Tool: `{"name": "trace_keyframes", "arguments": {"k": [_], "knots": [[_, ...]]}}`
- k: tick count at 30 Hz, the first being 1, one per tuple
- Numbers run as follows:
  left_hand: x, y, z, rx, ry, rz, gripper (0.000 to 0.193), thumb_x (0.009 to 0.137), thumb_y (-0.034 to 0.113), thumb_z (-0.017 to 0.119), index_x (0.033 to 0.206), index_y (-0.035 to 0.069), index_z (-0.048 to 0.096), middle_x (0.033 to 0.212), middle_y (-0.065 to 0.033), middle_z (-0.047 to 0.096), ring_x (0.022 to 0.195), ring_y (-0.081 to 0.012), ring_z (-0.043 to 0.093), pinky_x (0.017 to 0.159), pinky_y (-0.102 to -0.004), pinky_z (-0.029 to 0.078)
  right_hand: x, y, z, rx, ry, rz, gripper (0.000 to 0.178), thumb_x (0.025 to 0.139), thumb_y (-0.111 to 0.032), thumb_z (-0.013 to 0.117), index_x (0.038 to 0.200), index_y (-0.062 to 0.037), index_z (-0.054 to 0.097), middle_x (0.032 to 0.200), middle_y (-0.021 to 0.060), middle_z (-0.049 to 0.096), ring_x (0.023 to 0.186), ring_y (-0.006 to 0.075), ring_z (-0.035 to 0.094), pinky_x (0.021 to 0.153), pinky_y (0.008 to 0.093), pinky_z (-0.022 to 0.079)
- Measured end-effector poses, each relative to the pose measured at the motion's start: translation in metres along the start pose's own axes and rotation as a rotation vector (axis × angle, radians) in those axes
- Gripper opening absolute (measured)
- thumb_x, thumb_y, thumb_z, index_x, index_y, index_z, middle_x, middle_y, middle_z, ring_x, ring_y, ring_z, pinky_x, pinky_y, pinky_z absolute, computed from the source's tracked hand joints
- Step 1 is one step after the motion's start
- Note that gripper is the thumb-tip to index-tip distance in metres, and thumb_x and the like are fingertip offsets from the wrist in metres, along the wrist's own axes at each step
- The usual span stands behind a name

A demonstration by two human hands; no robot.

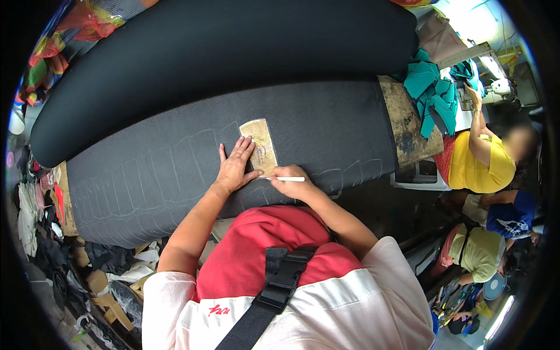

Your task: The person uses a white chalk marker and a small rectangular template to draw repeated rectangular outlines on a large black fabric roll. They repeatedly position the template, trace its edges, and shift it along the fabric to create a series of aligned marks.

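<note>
A tan cardboard template (263,149) lies flat on dark grey fabric (326,125) spread over the table. My left hand (236,165) presses on the template's left edge, its fingers spread. At the lower right corner of the template, my right hand (291,181) grips a white marking pen (298,179); the tip is at the template's bottom edge, partly hidden by my fingers. Pale traced outlines (137,175) run in rows across the fabric, left of the template and along the near edge on both sides.
A thick black fabric roll (245,46) lies along the table's far side. Teal cut pieces (434,93) are heaped at the right end of the wooden table (408,125). A person in yellow (481,160) sits at a sewing machine (499,87). Scraps and cardboard (108,286) litter the lower left.
</note>
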State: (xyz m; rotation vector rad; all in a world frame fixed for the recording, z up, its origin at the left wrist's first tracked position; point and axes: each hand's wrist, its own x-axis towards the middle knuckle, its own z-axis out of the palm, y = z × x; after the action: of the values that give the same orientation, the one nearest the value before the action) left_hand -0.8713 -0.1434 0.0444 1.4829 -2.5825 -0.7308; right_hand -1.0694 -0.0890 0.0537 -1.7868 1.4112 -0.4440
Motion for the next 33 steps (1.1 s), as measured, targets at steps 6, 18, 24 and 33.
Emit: {"name": "trace_keyframes", "arguments": {"k": [6,18,24,33], "knots": [[0.031,0.007,-0.021,0.047,0.094,-0.1,0.067,0.065,0.033,0.078,0.123,0.007,0.056,0.14,-0.0127,0.041,0.128,-0.0295,0.037,0.104,-0.05,0.029,-0.024,0.006,-0.062,0.062,0.206,0.068,0.02,0.086,-0.021,0.055,0.082,-0.0026,0.064,0.072,0.0205,0.062,0.066,0.0385,0.062,0.062,0.0432,0.049],[0.036,0.095,-0.035,-0.381,0.424,0.541,0.021,0.062,0.001,0.073,0.082,0.008,0.069,0.08,-0.0058,0.057,0.076,-0.0245,0.058,0.067,-0.0352,0.051,-0.011,0.037,-0.108,1.288,0.271,0.161,0.041,0.082,-0.004,0.064,0.12,-0.0018,0.05,0.1,0.0085,0.059,0.082,0.0115,0.061,0.073,0.0223,0.051],[0.034,0.065,0.009,-0.054,0.114,0.093,0.079,0.066,0.056,0.071,0.13,0.015,0.051,0.139,-0.0086,0.044,0.137,-0.0307,0.029,0.104,-0.0657,0.016,0.001,0.07,-0.059,0.797,0.317,0.164,0.048,0.075,0.011,0.064,0.12,-0.0008,0.049,0.099,0.0063,0.055,0.08,0.0081,0.059,0.074,0.0217,0.05],[0.037,0.044,0.026,0.106,0.009,0.009,0.087,0.069,0.066,0.06,0.141,0.021,0.038,0.15,0.0022,0.029,0.141,-0.0285,0.017,0.098,-0.0767,0.003,0.027,0.061,-0.077,0.057,0.507,-0.009,0.024,0.09,-0.019,0.059,0.102,0.0006,0.066,0.085,0.0157,0.067,0.075,0.0251,0.066,0.066,0.0313,0.052]]}}
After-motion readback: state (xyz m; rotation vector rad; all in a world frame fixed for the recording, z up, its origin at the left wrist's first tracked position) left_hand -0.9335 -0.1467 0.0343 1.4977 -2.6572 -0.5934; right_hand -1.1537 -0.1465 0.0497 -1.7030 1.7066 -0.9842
